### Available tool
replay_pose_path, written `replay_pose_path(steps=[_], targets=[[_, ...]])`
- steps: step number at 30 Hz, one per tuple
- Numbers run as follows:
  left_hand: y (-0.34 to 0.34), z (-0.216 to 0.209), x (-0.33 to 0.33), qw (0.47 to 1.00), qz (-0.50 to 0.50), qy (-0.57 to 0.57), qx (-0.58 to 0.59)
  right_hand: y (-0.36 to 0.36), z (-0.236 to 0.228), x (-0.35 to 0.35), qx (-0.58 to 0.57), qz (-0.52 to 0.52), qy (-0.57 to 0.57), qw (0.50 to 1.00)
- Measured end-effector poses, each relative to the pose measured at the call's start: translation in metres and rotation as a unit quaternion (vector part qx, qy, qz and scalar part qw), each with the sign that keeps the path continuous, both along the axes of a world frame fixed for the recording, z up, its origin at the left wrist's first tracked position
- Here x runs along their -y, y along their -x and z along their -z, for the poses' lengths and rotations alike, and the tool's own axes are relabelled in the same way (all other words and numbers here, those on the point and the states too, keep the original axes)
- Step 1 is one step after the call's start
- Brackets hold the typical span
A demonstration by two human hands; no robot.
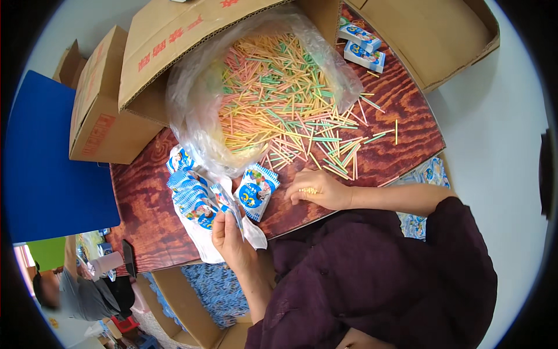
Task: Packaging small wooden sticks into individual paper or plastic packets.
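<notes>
My left hand (232,247) pinches a small blue-and-white packet (225,200) between thumb and fingers, above a pile of similar packets (190,195) lying on a white plastic sheet (256,237). Closed round a bundle of thin sticks (308,190) is my right hand (328,191), near the table's front edge; only pale yellow ends show. One printed packet (256,192) rests between the two hands. Beyond them, many pink, yellow and green sticks (279,93) spill from a clear plastic bag (195,128) onto the table.
A cardboard box (174,43) on its side surrounds the bag. Another box (110,128) stands left, an open carton (430,35) far right. Small boxes (365,55) lie at the back. Below the table, a carton holds blue packets (215,291). Another person (87,296) is at lower left.
</notes>
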State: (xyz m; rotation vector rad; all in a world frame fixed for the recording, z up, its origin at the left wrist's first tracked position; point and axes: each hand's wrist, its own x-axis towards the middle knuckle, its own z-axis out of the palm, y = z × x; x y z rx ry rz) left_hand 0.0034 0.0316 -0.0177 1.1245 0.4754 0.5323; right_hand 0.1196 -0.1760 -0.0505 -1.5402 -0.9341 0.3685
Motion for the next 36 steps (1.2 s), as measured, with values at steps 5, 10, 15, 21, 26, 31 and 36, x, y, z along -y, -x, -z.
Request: replay_pose_path(steps=[5,10,15,21,26,31,36], targets=[[0.001,0.004,0.007,0.999,0.023,0.025,-0.010,-0.002,-0.029,0.008,-0.213,0.000,0.023,0.977],[-0.006,0.004,0.014,0.999,0.031,0.026,-0.016,-0.012,-0.023,0.008,-0.217,0.054,-0.006,0.975],[-0.006,0.007,0.017,0.999,0.036,0.025,-0.004,-0.038,-0.026,0.018,-0.196,0.089,-0.009,0.977],[-0.001,0.009,0.017,0.998,0.046,0.036,-0.001,-0.076,-0.025,0.022,-0.097,0.232,-0.019,0.968],[0.003,0.009,0.018,1.000,0.025,0.014,-0.011,-0.072,-0.036,0.029,0.030,0.288,-0.023,0.957],[0.004,0.011,0.019,0.999,0.025,0.032,-0.006,-0.022,-0.030,-0.002,-0.167,0.204,-0.034,0.964],[0.002,0.000,0.021,1.000,0.029,0.005,-0.011,0.005,-0.002,-0.020,-0.175,0.135,-0.050,0.974]])
